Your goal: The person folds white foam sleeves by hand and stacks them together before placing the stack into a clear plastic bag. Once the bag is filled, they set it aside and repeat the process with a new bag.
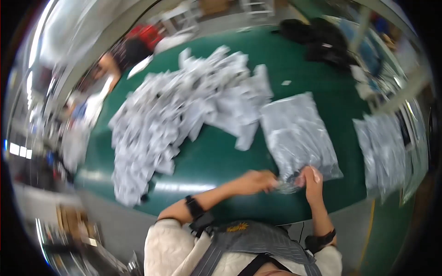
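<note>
A clear plastic bag (pixel 298 131) with pale grey folded fabric inside lies at the right of the green table. My left hand (pixel 256 182) is closed, slightly blurred, at the bag's near left corner, where the plastic is gathered. On the near edge, my right hand (pixel 311 180) grips the crumpled plastic between thumb and fingers. Left of the bag spreads a big heap of loose white cloth pieces (pixel 172 106), apart from both hands.
The green table (pixel 205 161) curves around in front of me. Several bagged pale bundles (pixel 382 152) hang or lie at its right edge. Dark cloth (pixel 320 39) is piled at the far right. Another person's arm (pixel 110 69) rests at the far left edge.
</note>
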The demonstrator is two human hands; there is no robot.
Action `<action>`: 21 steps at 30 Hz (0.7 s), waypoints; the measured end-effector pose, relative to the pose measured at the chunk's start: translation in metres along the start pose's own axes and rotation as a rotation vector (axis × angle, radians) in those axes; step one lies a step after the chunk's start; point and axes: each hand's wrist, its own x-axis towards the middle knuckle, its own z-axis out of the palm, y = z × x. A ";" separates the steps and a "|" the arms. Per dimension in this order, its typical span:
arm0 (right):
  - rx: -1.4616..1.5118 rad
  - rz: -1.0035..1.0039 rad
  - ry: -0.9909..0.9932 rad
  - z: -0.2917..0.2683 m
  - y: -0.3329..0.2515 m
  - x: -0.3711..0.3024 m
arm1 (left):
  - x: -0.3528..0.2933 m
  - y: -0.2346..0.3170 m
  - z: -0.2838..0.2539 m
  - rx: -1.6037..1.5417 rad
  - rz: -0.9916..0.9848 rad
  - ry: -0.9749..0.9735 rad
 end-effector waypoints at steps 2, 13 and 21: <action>-0.003 -0.080 -0.139 0.004 -0.054 0.011 | -0.002 0.004 -0.050 -0.331 -0.275 0.543; 0.043 -0.129 -0.004 -0.124 -0.252 -0.052 | 0.097 0.122 0.068 -0.772 -0.271 -0.127; -0.092 -0.465 0.587 -0.241 -0.224 -0.094 | 0.277 0.255 0.036 -0.166 0.144 -0.082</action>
